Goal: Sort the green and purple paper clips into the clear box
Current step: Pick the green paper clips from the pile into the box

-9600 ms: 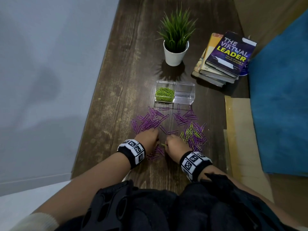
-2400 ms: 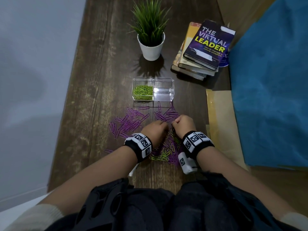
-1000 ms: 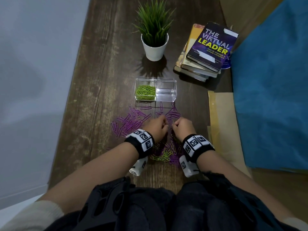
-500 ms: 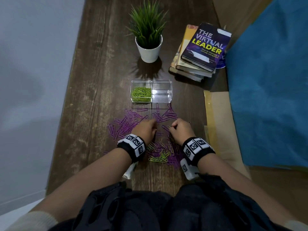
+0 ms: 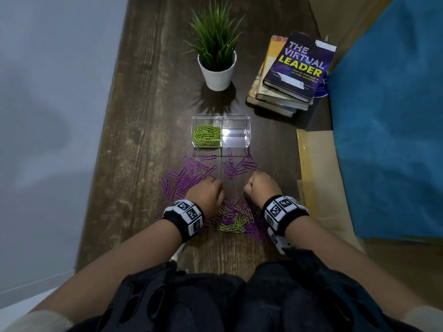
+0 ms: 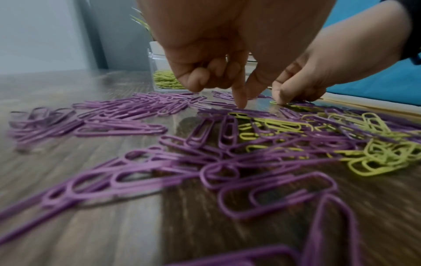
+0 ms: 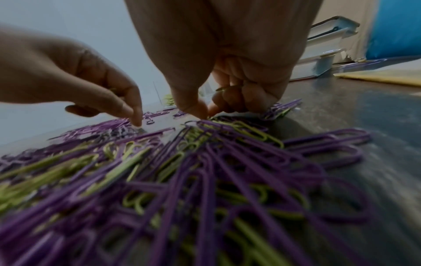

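Dark table (image 5: 143,140): potted plant (image 5: 217,56), stacked books (image 5: 290,75).

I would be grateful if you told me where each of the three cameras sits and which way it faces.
Head: on the person's head, looking forward and down at the clear box; both forearms, dark clothing show.
Left wrist: low over the table, along the left hand toward purple paper clips; the right hand shows too.
Right wrist: low, along the right hand over mixed clips; the left hand shows.
Shared: all see the box's green paper clips.
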Demonstrator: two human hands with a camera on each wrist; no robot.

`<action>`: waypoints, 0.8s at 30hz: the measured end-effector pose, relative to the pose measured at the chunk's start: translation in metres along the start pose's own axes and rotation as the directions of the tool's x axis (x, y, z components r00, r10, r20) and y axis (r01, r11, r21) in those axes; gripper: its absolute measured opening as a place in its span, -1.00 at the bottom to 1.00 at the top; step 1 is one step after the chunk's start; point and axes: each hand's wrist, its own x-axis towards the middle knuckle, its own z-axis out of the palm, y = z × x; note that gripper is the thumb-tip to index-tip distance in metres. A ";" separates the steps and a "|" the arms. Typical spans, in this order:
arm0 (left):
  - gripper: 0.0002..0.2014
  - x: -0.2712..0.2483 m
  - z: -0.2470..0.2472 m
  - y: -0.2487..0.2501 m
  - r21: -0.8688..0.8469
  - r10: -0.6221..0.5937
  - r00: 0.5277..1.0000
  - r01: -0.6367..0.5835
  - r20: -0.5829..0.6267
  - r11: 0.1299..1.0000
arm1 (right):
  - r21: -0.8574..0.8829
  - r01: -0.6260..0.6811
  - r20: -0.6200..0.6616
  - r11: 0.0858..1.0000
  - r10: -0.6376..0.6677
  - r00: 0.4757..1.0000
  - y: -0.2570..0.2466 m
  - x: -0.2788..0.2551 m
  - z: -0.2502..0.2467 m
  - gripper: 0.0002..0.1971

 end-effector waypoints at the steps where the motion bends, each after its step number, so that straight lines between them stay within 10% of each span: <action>1: -0.76 -0.001 -0.002 -0.001 -0.006 -0.003 1.000 0.003 -0.006 1.000 | -0.008 0.002 0.012 1.000 -0.002 1.000 -0.001 -0.001 0.001 -0.84; 6: -0.77 0.003 0.000 0.022 -0.028 0.061 0.998 -0.061 0.000 0.998 | -0.020 0.095 -0.001 0.995 -0.095 0.996 0.001 -0.007 0.003 -0.74; 11: -0.74 0.016 0.011 0.051 -0.096 0.128 0.991 -0.125 0.028 0.987 | 0.396 -0.019 -0.170 0.918 0.094 0.981 0.035 -0.014 -0.021 -0.98; 19: -0.84 0.026 0.023 0.047 -0.167 0.119 0.990 -0.106 0.071 0.980 | 0.937 -0.226 0.146 0.266 0.290 0.946 0.066 -0.020 -0.045 -0.73; 21: -0.85 0.023 0.021 0.036 -0.175 0.089 0.993 -0.075 0.077 0.982 | 0.914 -0.260 0.169 0.312 0.292 0.941 0.066 -0.021 -0.042 -0.75; 24: -0.84 0.016 0.015 0.018 -0.180 0.041 0.997 -0.028 0.067 0.983 | 0.592 -0.218 0.089 0.776 0.206 0.975 0.061 -0.025 -0.037 -0.74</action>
